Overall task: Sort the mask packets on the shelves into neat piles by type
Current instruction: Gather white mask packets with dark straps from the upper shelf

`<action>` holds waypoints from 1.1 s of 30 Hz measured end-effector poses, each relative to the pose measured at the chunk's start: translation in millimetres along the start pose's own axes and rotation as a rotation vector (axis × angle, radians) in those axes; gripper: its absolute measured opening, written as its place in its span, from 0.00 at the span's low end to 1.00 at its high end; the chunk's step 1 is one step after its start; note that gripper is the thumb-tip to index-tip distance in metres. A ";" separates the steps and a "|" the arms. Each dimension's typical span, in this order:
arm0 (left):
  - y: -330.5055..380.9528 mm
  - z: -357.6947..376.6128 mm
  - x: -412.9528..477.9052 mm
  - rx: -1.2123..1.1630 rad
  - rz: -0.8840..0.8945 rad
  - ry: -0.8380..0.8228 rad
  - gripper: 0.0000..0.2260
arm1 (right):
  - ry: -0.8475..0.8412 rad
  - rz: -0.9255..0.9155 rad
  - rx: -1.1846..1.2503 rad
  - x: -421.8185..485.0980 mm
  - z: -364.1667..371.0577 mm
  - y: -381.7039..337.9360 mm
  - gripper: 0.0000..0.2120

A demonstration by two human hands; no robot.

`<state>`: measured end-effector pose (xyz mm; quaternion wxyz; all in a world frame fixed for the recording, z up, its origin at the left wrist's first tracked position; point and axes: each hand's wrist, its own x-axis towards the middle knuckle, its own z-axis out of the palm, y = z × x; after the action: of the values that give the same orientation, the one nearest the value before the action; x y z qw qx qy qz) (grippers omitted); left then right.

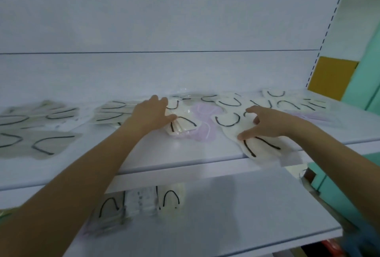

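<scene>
Packets (228, 122) look light, floppy, slippery; I'd pinch an edge. Left hand (153, 114) lies flat on one, right hand (267, 124) arches over another, grip unclear.

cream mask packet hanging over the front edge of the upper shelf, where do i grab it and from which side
Pinch the cream mask packet at its near edge, coming from the front, thumb underneath. It lies flat, but that edge sticks out past the upper shelf lip, so a finger can likely get under it there.
</scene>
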<state>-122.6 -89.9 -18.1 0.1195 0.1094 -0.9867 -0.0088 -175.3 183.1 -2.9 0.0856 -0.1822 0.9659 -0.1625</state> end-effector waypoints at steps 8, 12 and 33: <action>0.4 4.1 22.8 -0.404 -0.197 -0.065 0.33 | 0.128 -0.102 0.406 43.7 -48.4 19.9 0.35; 0.0 3.3 23.3 -0.632 -0.236 -0.091 0.29 | 0.010 0.065 0.264 80.9 -50.0 37.7 0.40; 68.5 22.9 91.6 -0.830 -0.184 0.230 0.23 | -0.152 0.036 -0.002 120.4 -43.5 26.8 0.41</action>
<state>-229.5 -43.3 -16.0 0.2611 0.1400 -0.8660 -0.4028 -304.3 173.3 15.7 0.1615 -0.1766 0.9599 -0.1457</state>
